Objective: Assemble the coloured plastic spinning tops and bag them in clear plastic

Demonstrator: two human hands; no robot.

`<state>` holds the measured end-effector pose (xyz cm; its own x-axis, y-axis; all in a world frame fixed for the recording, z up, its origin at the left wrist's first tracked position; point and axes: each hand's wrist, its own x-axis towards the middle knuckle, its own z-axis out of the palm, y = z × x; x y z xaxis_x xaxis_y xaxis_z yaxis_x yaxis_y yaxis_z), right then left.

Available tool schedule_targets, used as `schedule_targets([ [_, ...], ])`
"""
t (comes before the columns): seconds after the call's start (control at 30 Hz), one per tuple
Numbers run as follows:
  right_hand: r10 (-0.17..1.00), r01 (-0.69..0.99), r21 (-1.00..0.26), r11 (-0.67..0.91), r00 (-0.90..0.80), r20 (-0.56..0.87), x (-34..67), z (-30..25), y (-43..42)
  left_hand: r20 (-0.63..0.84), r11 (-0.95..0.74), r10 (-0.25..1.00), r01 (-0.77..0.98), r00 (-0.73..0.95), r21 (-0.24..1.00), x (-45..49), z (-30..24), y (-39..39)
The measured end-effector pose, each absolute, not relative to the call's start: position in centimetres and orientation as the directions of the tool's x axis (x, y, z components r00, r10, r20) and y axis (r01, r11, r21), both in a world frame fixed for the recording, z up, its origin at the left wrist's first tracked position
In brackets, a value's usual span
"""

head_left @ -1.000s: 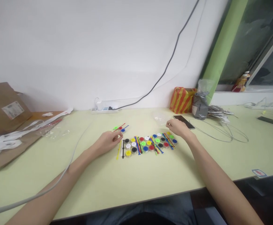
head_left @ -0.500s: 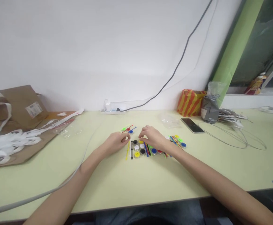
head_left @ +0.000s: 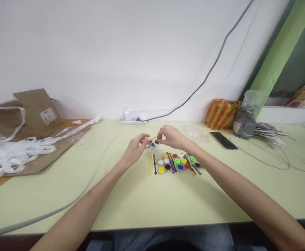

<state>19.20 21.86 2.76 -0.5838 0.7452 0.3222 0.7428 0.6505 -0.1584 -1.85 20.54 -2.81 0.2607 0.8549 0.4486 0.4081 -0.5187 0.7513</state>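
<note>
In the head view, my right hand pinches a small black disc above the back of the table. My left hand is just left of it, its fingers curved and apart with nothing visible in them. Between the hands lie a red arrow piece and a blue arrow piece on round bases, partly hidden by my fingers. Closer to me are rows of clear-based discs with coloured tops. Bundles of thin plastic arrows lie among them. Yellow, white and black arrows lie side by side at the left.
A grey cable crosses the table at left, passing over my left forearm. White straps and a cardboard box stand left. A power strip sits by the wall. At right are a phone and a striped bag.
My right hand has lifted the black disc from the group's back left corner and carried it away from me. My left hand has also moved back, towards the red and blue pieces. The view has shifted slightly.
</note>
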Motion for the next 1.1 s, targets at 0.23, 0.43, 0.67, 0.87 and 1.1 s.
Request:
schedule_targets([
  [0.23,0.680,0.654,-0.212,0.726,-0.637,0.364,16.9,5.5,22.0,0.241,-0.185,0.925,-0.204,0.295,0.961,-1.4,-2.7,20.5],
  [0.43,0.738,0.694,-0.270,0.667,-0.666,0.112,16.7,5.6,23.2,0.200,-0.174,0.978,-0.297,0.060,0.939,-1.7,-3.1,20.6],
  [0.67,0.611,0.687,-0.216,0.694,-0.721,-0.327,15.7,3.6,22.4,0.218,-0.211,0.976,-0.219,0.011,0.953,-1.3,-3.5,21.1],
  [0.87,0.501,0.580,-0.373,0.724,-0.814,-0.293,14.4,2.3,23.0,0.276,-0.279,0.960,-0.180,-0.042,0.943,-1.6,-4.0,21.6],
  [1.1,0.463,0.548,-0.386,0.742,-0.835,-0.296,13.7,2.0,22.0,0.280,-0.291,0.957,-0.217,-0.077,0.932,-2.0,-3.5,21.7],
])
